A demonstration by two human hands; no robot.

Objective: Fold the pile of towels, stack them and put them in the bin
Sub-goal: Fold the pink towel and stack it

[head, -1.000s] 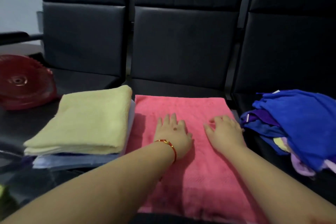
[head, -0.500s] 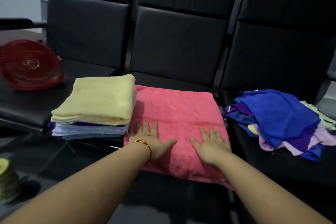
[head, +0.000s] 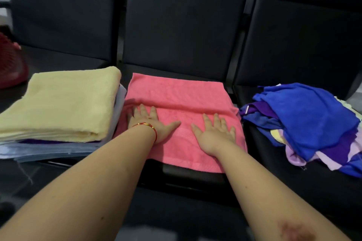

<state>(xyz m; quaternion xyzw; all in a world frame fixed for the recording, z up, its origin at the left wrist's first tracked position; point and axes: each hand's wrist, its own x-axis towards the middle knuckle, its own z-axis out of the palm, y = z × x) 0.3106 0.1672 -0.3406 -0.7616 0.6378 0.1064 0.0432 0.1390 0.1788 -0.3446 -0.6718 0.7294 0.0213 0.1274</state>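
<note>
Both my hands, left (head: pixel 154 123) and right (head: pixel 214 133), press flat with straight fingers on pink towel (head: pixel 182 96), centre frame. Folded stack (head: pixel 64 103) left; unfolded pile (head: pixel 305 115) right. No bin visible. Roughly midway, I judge.

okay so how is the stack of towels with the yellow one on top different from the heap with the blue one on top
The stack topped by a pale yellow terry towel is neatly folded, layers flat and edges roughly aligned; the heap topped by a bright blue cloth is crumpled and unfolded.
The stack lies beside the left hand; the heap lies beyond the right hand.
The stack shows yellow, purple and light blue layers; the heap mixes blue, purple, lilac and pale yellow.
Both rest on black seats.
</note>
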